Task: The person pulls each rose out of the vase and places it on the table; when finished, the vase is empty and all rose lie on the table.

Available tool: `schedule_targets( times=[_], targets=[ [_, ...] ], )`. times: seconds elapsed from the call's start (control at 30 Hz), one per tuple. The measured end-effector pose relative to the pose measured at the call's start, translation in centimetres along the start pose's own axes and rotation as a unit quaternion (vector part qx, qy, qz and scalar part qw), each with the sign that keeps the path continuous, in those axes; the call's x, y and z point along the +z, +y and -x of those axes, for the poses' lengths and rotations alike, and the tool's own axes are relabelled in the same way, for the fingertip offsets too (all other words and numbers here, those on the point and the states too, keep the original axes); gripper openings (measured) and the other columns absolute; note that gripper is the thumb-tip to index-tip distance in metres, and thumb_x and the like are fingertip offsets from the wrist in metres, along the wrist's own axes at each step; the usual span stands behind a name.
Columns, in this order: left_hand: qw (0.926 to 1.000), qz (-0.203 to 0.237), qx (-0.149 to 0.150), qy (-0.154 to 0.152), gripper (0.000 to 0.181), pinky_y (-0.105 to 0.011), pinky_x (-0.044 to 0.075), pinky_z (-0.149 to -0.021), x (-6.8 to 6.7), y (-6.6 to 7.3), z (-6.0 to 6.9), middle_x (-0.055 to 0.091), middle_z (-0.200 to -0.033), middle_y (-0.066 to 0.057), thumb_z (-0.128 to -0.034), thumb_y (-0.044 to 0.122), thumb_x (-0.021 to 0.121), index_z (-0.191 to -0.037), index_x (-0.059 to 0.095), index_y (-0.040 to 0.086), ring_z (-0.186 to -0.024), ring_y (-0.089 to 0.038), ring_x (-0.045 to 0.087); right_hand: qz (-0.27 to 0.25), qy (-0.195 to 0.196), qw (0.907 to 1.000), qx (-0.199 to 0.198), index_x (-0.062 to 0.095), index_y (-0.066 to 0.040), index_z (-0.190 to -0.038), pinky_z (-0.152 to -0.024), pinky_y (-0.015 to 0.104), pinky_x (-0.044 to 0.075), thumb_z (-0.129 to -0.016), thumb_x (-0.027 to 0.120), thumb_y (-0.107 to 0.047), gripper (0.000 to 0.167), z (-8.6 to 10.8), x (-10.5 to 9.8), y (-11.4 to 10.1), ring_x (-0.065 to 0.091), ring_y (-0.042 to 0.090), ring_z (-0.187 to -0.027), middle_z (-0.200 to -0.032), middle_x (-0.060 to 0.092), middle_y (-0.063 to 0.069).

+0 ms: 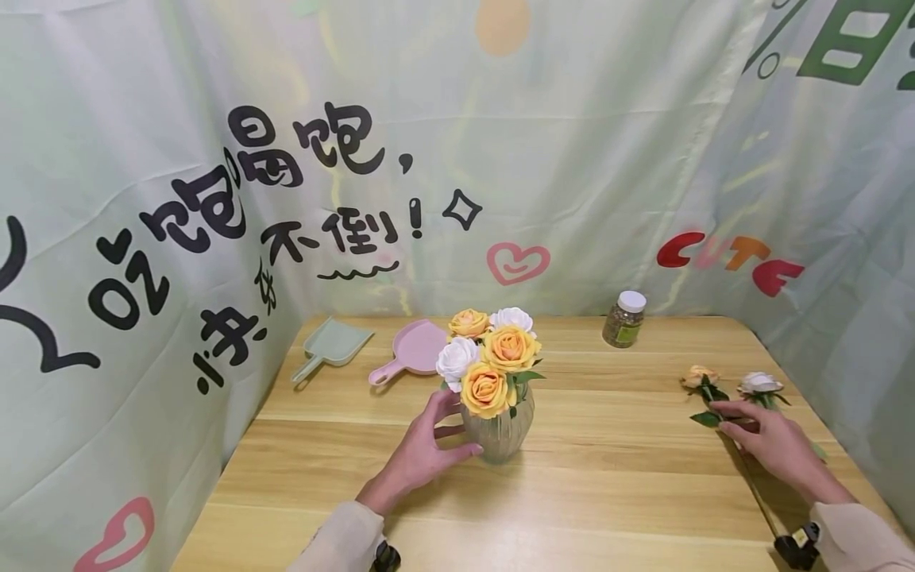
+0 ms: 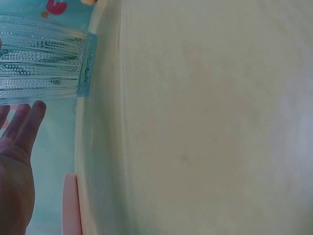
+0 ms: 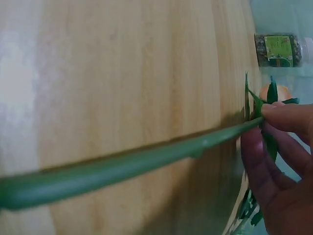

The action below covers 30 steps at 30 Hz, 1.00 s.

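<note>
A ribbed glass vase (image 1: 500, 429) (image 2: 44, 63) stands upright on the table, holding several orange roses (image 1: 511, 348) and white roses (image 1: 457, 361). My left hand (image 1: 422, 446) (image 2: 18, 161) is curved around the vase's left side, thumb toward its front; whether it touches the glass is unclear. At the right, my right hand (image 1: 775, 445) (image 3: 281, 152) pinches the green stem (image 3: 122, 166) of an orange rose (image 1: 700, 376) between thumb and fingers, just below its leaves. A white rose (image 1: 761, 384) lies beside it, its stem partly hidden by the hand.
A green dustpan-shaped tray (image 1: 337, 343) and a pink one (image 1: 418, 349) lie at the back left. Toward the back right stands a white-lidded jar (image 1: 623, 322) (image 3: 279, 50). Printed curtains (image 1: 586, 175) enclose the wooden table (image 1: 615, 492) behind and at the sides.
</note>
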<state>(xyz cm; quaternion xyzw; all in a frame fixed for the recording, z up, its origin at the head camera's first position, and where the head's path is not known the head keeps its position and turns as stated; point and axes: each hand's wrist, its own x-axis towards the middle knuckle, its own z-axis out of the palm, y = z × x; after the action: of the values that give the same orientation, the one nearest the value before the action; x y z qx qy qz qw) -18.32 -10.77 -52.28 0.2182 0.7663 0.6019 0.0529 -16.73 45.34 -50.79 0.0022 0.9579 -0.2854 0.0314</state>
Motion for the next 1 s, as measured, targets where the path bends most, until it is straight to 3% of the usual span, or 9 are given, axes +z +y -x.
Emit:
schedule_targets(
  times=[0.1,0.23,0.37,0.43,0.47,0.63,0.7,0.83,1.0],
  targets=[
    [1.0,-0.001,0.0,-0.001,0.087,-0.039,0.06,-0.113,0.0,0.0,0.0,0.052,-0.164,-0.005,-0.0898,0.021,0.093,-0.159,0.04,0.028,-0.149,-0.031,0.055,0.021,0.005,0.9997,-0.008,0.063,0.0,-0.148,-0.058,0.027,0.047,-0.113,0.063,-0.029,0.046,0.1,-0.1,0.2,0.064,-0.001,-0.081,-0.122,0.075,0.027],
    [1.0,-0.001,0.001,-0.003,0.088,-0.04,0.06,-0.114,0.0,-0.1,0.1,0.051,-0.165,-0.005,-0.09,0.021,0.092,-0.16,0.04,0.029,-0.149,-0.031,0.054,0.033,-0.002,0.9994,-0.011,0.062,0.001,-0.148,-0.063,0.029,0.05,-0.112,0.064,-0.033,0.049,0.3,-0.2,0.2,0.072,0.014,-0.09,-0.128,0.072,0.032],
    [1.0,0.002,0.006,-0.004,0.089,-0.042,0.06,-0.114,0.0,-0.2,0.1,0.052,-0.165,-0.005,-0.0899,0.02,0.092,-0.161,0.039,0.03,-0.149,-0.031,0.054,0.015,-0.002,0.9999,0.0,0.059,-0.001,-0.152,-0.053,0.03,0.048,-0.113,0.062,-0.035,0.051,0.8,0.0,0.2,0.065,0.018,-0.065,-0.089,0.071,0.023],
    [0.9999,0.002,0.01,-0.004,0.089,-0.043,0.06,-0.113,-0.1,-0.2,0.1,0.052,-0.164,-0.006,-0.0898,0.019,0.092,-0.161,0.039,0.03,-0.149,-0.032,0.054,0.006,0.01,0.9999,-0.002,0.059,-0.002,-0.152,-0.048,0.031,0.045,-0.113,0.062,-0.034,0.05,1.1,0.2,0.1,0.055,0.017,-0.054,-0.084,0.064,0.016],
    [0.9999,0.002,0.012,-0.004,0.089,-0.044,0.06,-0.113,-0.1,-0.2,0.0,0.052,-0.164,-0.006,-0.0897,0.019,0.092,-0.161,0.039,0.03,-0.149,-0.032,0.055,0.002,0.017,0.9999,-0.004,0.059,-0.002,-0.152,-0.047,0.031,0.044,-0.113,0.061,-0.034,0.05,1.2,0.2,0.1,0.051,0.017,-0.051,-0.086,0.063,0.016],
    [0.9999,0.001,0.016,-0.004,0.089,-0.046,0.06,-0.113,-0.1,-0.3,0.0,0.053,-0.163,-0.006,-0.0897,0.019,0.092,-0.16,0.04,0.03,-0.149,-0.032,0.055,0.014,0.061,0.9977,-0.026,0.064,0.0,-0.145,-0.054,0.027,0.045,-0.113,0.063,-0.035,0.047,1.2,-0.3,-0.4,0.054,0.002,-0.069,-0.139,0.058,0.034],
    [0.9999,0.002,0.015,-0.005,0.089,-0.046,0.06,-0.114,0.0,-0.2,-0.1,0.053,-0.163,-0.005,-0.0898,0.019,0.092,-0.16,0.04,0.03,-0.149,-0.032,0.055,0.011,0.079,0.9964,-0.029,0.066,-0.002,-0.144,-0.058,0.025,0.046,-0.112,0.064,-0.035,0.046,1.1,-0.5,-1.1,0.053,-0.01,-0.079,-0.144,0.057,0.034],
    [0.9999,0.003,0.013,-0.007,0.089,-0.044,0.06,-0.114,0.0,-0.2,-0.1,0.052,-0.164,-0.006,-0.0899,0.019,0.092,-0.16,0.04,0.029,-0.149,-0.031,0.054,-0.019,0.114,0.9923,-0.044,0.068,-0.007,-0.143,-0.058,0.023,0.05,-0.11,0.068,-0.036,0.043,1.1,-0.7,-3.7,0.045,-0.023,-0.087,-0.139,0.065,0.022],
    [0.9999,0.003,0.012,-0.003,0.09,-0.041,0.06,-0.113,0.0,-0.2,0.0,0.052,-0.164,-0.005,-0.0896,0.017,0.092,-0.161,0.039,0.03,-0.149,-0.031,0.054,-0.105,0.148,0.9778,-0.105,0.07,-0.008,-0.138,-0.067,0.014,0.058,-0.109,0.071,-0.027,0.035,0.6,-0.2,-9.0,0.062,-0.014,-0.091,-0.118,0.069,-0.015]
  ],
)
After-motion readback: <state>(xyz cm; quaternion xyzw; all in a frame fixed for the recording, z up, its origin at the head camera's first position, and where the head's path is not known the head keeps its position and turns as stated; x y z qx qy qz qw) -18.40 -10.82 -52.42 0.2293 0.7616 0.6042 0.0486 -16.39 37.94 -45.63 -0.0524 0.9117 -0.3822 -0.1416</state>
